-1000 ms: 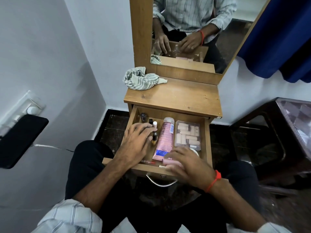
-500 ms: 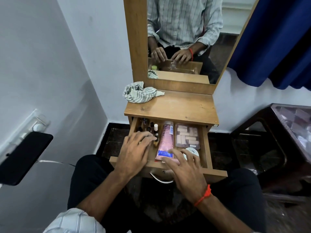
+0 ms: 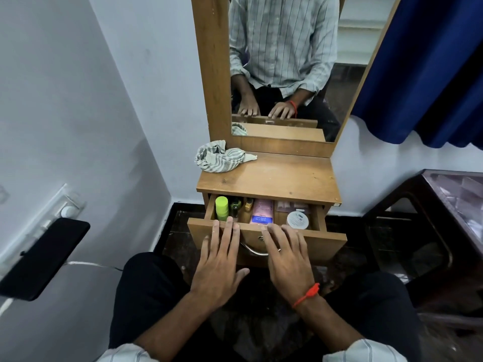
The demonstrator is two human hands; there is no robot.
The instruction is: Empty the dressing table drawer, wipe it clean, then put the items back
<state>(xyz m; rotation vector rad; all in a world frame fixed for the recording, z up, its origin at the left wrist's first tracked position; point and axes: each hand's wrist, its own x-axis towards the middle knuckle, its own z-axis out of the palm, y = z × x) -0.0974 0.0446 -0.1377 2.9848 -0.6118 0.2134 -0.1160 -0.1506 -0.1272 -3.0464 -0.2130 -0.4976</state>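
Observation:
The wooden drawer (image 3: 326, 240) of the dressing table stands partly open. Inside it I see a lime-green bottle (image 3: 222, 208), small dark bottles (image 3: 236, 206), a pink tube (image 3: 262, 211), a clear box (image 3: 292, 205) and a round white jar (image 3: 297, 220). My left hand (image 3: 218, 262) lies flat against the drawer front, fingers spread, fingertips at its top edge. My right hand (image 3: 287, 256) rests flat beside it, over the metal handle (image 3: 257, 252). Neither hand holds anything. A striped cloth (image 3: 219, 159) lies crumpled on the tabletop's back left corner.
A tall mirror (image 3: 285, 66) rises behind the tabletop (image 3: 274, 178). A white wall with a switch plate (image 3: 66, 209) and a black phone (image 3: 43, 257) is on the left. A dark glass-topped table (image 3: 449, 205) and a blue curtain (image 3: 423, 64) stand on the right.
Both hands came out of the drawer and now lie flat on its front. The drawer has slid further in, hiding most of its contents.

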